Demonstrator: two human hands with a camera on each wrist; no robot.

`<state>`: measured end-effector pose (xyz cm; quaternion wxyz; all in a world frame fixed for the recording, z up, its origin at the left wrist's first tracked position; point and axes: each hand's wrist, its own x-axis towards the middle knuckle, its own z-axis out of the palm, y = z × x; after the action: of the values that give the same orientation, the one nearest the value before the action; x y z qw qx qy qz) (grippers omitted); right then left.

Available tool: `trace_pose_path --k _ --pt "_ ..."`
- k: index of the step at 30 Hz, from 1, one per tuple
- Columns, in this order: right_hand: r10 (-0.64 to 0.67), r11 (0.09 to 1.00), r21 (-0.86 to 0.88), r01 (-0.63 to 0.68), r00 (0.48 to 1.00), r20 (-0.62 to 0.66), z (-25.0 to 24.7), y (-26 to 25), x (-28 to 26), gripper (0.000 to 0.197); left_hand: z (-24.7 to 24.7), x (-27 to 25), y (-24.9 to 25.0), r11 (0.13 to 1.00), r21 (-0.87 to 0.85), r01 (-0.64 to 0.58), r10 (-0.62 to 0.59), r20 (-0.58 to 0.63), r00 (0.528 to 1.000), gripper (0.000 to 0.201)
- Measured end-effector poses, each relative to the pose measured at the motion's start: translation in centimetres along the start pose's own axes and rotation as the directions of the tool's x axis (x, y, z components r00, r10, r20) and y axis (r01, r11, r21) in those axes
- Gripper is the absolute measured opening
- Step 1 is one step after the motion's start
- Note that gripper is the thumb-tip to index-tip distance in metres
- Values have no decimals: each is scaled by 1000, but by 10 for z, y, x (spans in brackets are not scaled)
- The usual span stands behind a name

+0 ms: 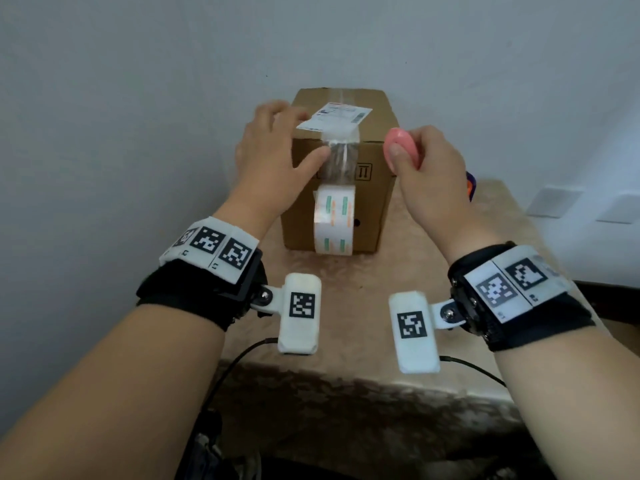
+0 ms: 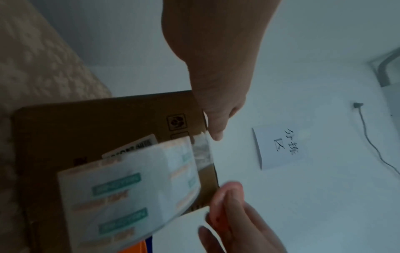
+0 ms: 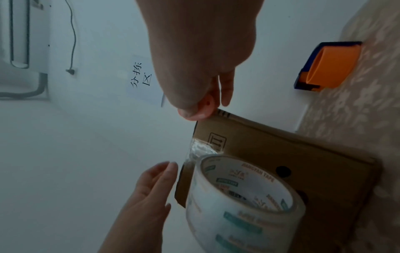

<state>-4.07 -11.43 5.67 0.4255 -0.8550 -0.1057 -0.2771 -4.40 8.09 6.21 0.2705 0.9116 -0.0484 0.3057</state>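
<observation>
A brown cardboard box [image 1: 372, 188] stands on the table against the wall, a white shipping label [image 1: 336, 116] on its top. A clear tape strip runs over the top front edge down to a roll of clear tape [image 1: 334, 220] hanging against the front face. My left hand [image 1: 277, 143] lies over the box's top left edge with fingers straight, its thumb touching the tape strip. My right hand [image 1: 422, 161] hovers by the box's top right corner and grips a small pink cutter [image 1: 398, 147]. The right wrist view shows the roll [image 3: 244, 196], the box [image 3: 303, 162] and the pink cutter [image 3: 205, 106].
An orange and blue tape dispenser [image 3: 329, 66] sits on the beige patterned tablecloth [image 1: 346, 306] to the right of the box, near the wall. A paper sign [image 3: 142, 80] hangs on the wall. Cables run off the table's front edge.
</observation>
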Motion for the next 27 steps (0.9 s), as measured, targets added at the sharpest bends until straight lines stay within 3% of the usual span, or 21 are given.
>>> trace_pose_path --k 5,8,11,13,15,19,23,27 --pt "103 949 269 -165 968 228 5 -8 -2 12 6 22 3 983 51 -176 160 234 959 48" --pt "182 953 174 -248 927 327 2 -8 -2 21 5 34 3 967 103 -233 191 313 930 50" --pt "234 937 103 -333 820 523 -5 -6 -7 32 7 42 4 914 252 -318 209 381 901 51" --pt "219 937 79 -341 747 628 -6 -8 -12 54 8 46 4 906 271 -326 199 407 892 47" --pt "179 952 70 -298 727 663 0 -11 -20 62 9 47 5 892 291 -346 203 425 882 48" --pt "200 927 118 -357 734 649 10 -12 -28 44 11 48 6 896 262 -360 221 439 871 49" --pt "236 904 109 -414 693 681 7 -13 -24 39 10 46 9 910 183 -372 245 485 839 58" --pt "273 877 95 -471 651 708 10 -13 -21 29 13 46 7 926 176 -333 221 463 859 54"
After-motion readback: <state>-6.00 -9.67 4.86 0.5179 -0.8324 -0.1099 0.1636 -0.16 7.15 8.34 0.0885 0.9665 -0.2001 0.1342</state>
